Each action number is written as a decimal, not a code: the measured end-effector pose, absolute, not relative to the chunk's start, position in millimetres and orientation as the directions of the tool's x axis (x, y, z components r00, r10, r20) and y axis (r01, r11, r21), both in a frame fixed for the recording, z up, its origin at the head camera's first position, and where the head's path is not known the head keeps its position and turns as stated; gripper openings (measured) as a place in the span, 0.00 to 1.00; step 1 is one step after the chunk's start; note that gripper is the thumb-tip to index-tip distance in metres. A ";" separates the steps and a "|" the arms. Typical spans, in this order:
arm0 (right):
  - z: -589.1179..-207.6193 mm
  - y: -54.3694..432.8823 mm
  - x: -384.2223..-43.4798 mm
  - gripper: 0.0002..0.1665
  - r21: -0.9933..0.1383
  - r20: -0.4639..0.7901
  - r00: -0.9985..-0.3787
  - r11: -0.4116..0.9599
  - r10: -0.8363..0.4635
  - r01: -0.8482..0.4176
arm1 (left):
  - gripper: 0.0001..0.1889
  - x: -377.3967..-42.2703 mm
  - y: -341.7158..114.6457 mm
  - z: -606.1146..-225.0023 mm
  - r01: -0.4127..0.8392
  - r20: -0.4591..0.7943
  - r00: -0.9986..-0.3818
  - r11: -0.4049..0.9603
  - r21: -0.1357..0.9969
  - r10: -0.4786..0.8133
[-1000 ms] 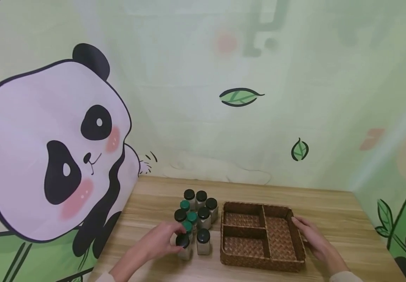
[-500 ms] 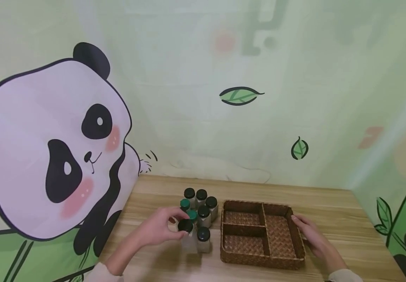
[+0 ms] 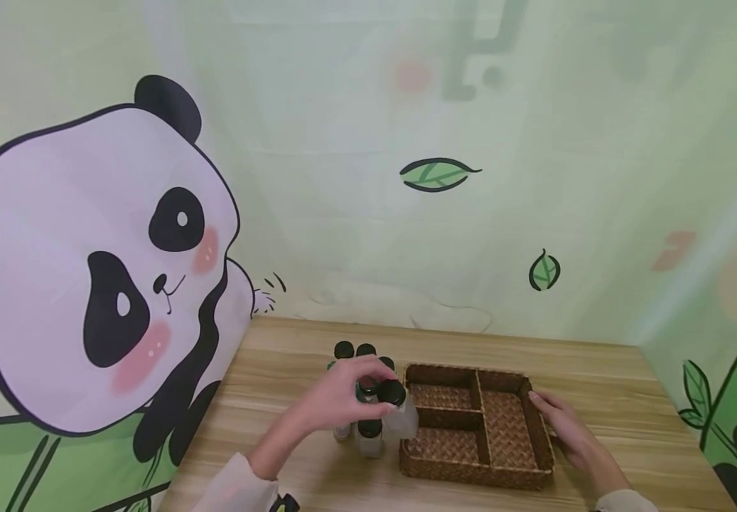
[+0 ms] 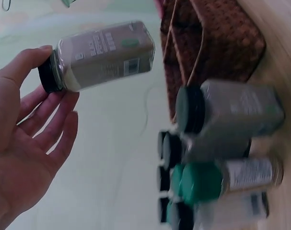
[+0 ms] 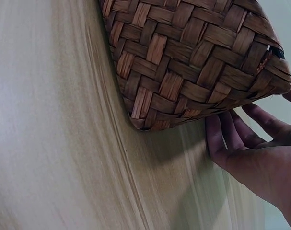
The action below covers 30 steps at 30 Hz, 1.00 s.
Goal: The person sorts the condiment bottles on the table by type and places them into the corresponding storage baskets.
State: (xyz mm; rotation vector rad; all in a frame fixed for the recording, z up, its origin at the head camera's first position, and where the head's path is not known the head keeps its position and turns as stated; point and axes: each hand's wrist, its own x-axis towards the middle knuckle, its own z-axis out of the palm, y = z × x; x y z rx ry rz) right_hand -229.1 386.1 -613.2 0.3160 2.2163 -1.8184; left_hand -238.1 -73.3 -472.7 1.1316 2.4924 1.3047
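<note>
My left hand (image 3: 339,398) pinches the black lid of a clear spice jar (image 4: 107,52) between thumb and fingers. The labelled jar is raised, tilted, and overlaps the left rim of a brown woven basket (image 3: 470,476) in the head view. Three compartments divide the basket, each showing its bare woven floor. At its right side, my right hand (image 3: 569,430) holds the wall, thumb at the rim and fingers against the outside. Left of the basket stands a group of jars, among them a black-lidded jar (image 3: 370,437) and a green-capped one (image 4: 203,182); my left hand partly hides them.
Everything stands on a light wood-grain table (image 3: 304,341). Behind the table hangs a green backdrop (image 3: 342,213) printed with a panda and leaves. More black-lidded jars (image 3: 344,350) stand at the back of the group.
My left hand has taken hold of a black-lidded jar from the front of the group, lifted it and carried it right toward the basket. The right hand and basket have stayed in place.
</note>
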 end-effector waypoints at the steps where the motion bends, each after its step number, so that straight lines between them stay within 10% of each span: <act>1: -613.6 385.7 -229.0 0.47 -0.926 -0.331 -0.943 0.191 0.008 0.327 | 0.19 -239.0 -67.8 -475.3 0.571 0.232 -0.710 0.350 0.743 0.665; 30: -614.7 386.4 -229.5 0.49 -0.925 -0.334 -0.942 0.185 0.016 0.331 | 0.23 -244.6 -9.8 -556.6 0.520 0.086 -0.794 0.598 0.610 0.602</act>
